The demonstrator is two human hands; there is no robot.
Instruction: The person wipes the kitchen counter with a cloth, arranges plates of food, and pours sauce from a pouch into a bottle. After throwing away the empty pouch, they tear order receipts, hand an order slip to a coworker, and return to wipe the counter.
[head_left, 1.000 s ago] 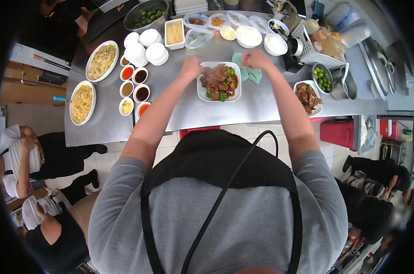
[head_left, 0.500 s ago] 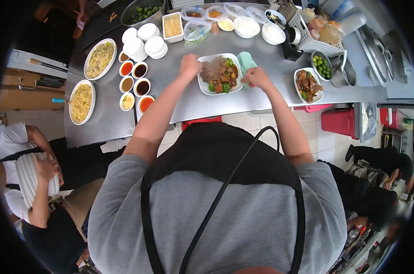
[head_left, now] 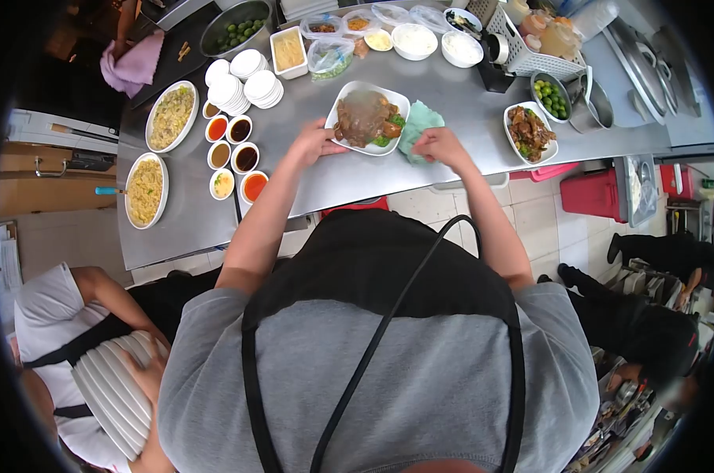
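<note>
A white square plate (head_left: pixel 340 147) of brown meat and green vegetables (head_left: pixel 367 118) is in front of me, with a hazy patch of steam over the meat. My left hand (head_left: pixel 316 144) grips its lower left rim, some fingers under the edge. The plate is turned and looks slightly tilted; I cannot tell whether it still rests on the steel counter. Just right of the plate lies a crumpled pale green cloth (head_left: pixel 422 122). My right hand (head_left: pixel 442 147) is closed on the cloth's near right part, the fingertips partly hidden.
Left stand oval plates of yellow rice (head_left: pixel 146 191), small sauce bowls (head_left: pixel 246 157) and stacked white dishes (head_left: pixel 263 88). A second meat dish (head_left: pixel 529 134) and a bowl of green citrus (head_left: pixel 552 98) are at right. A co-worker at lower left carries stacked plates (head_left: pixel 117 390).
My left hand has shifted from the plate's upper left to its lower left rim. The plate has turned and moved up-left. The green cloth is more spread out. The co-worker with plates came closer.
</note>
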